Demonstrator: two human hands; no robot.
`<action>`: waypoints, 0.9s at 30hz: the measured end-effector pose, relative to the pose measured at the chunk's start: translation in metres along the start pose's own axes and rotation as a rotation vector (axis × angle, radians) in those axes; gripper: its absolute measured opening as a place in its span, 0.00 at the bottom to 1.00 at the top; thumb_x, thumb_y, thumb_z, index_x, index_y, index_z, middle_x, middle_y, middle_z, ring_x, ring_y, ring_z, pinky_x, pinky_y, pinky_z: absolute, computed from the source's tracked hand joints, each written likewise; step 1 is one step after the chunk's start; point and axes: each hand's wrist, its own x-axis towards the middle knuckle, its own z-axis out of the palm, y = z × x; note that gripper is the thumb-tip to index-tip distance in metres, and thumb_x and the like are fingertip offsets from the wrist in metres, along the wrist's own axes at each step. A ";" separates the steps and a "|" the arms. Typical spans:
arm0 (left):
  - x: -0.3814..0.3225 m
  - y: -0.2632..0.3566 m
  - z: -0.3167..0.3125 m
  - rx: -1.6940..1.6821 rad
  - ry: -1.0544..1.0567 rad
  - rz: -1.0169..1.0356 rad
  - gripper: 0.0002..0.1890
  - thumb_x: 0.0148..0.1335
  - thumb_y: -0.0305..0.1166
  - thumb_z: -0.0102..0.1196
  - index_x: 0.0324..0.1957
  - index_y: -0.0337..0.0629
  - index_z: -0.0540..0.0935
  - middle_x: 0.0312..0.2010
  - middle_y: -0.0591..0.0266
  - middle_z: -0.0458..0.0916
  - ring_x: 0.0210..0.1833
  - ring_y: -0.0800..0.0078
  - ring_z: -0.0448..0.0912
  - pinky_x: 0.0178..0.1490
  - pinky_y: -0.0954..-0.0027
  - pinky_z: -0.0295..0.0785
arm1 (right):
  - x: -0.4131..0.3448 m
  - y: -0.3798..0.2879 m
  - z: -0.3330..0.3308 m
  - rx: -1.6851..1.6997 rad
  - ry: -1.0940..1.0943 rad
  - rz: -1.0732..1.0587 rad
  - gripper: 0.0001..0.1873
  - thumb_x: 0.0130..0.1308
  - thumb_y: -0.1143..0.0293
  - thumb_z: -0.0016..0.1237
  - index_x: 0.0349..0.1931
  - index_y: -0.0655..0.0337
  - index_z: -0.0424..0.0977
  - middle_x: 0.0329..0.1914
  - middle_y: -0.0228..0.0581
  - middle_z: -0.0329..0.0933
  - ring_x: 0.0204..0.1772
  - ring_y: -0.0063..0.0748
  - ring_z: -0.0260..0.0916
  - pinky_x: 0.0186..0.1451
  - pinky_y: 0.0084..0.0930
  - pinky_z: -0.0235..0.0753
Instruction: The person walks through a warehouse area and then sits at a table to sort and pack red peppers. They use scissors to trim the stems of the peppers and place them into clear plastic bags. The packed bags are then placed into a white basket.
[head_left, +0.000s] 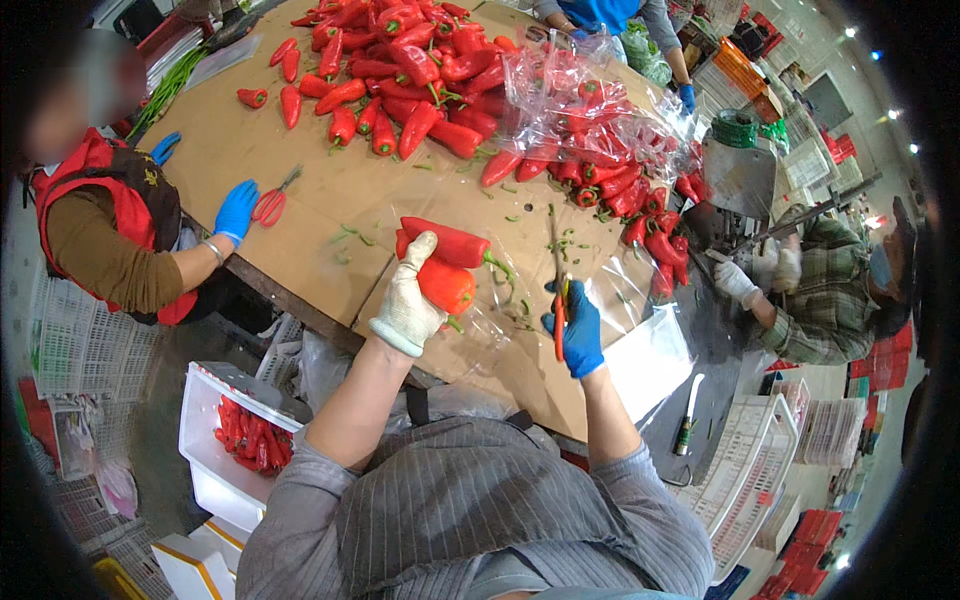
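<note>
My left hand (411, 304), in a cream knit glove, grips red peppers. A long red pepper (450, 241) with a green stem lies uppermost in it, and an orange-red pepper (445, 286) sits just below. My right hand (577, 326) wears a blue glove and holds scissors (559, 319) with orange-red handles, the blades pointing away from me over the cardboard. Whether the blades are apart is hard to see. Cut green stem pieces (568, 244) are scattered around both hands. Beyond them a large heap of red peppers (420, 64) covers the far part of the cardboard-topped table (300, 247).
Clear plastic bags (562, 97) lie over the heap. At left, a person's blue-gloved hand (237, 210) rests beside red-handled scissors (270, 208). A knife (688, 412) lies at right, near another person's white-gloved hand (735, 277). Below left stands a foam box (196, 420) of peppers.
</note>
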 end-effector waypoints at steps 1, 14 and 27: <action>0.000 0.001 -0.002 -0.027 0.037 -0.024 0.17 0.64 0.45 0.57 0.50 0.48 0.76 0.44 0.62 0.81 0.46 0.66 0.79 0.46 0.61 0.77 | -0.013 0.004 0.005 -0.064 -0.003 0.000 0.35 0.50 0.67 0.65 0.57 0.72 0.66 0.44 0.44 0.76 0.44 0.33 0.74 0.49 0.26 0.73; -0.006 -0.001 0.000 -0.203 0.059 -0.021 0.23 0.64 0.49 0.56 0.55 0.48 0.76 0.48 0.63 0.81 0.47 0.65 0.79 0.48 0.62 0.77 | -0.023 -0.009 0.046 -0.107 -0.002 -0.051 0.44 0.41 0.54 0.71 0.58 0.66 0.67 0.45 0.49 0.77 0.41 0.42 0.79 0.45 0.32 0.78; -0.017 -0.008 0.011 -0.088 0.074 0.114 0.21 0.67 0.46 0.52 0.56 0.47 0.74 0.46 0.63 0.81 0.43 0.66 0.80 0.41 0.62 0.77 | 0.018 0.040 0.029 0.129 0.132 0.256 0.13 0.64 0.65 0.54 0.36 0.69 0.76 0.29 0.45 0.79 0.29 0.27 0.74 0.33 0.26 0.71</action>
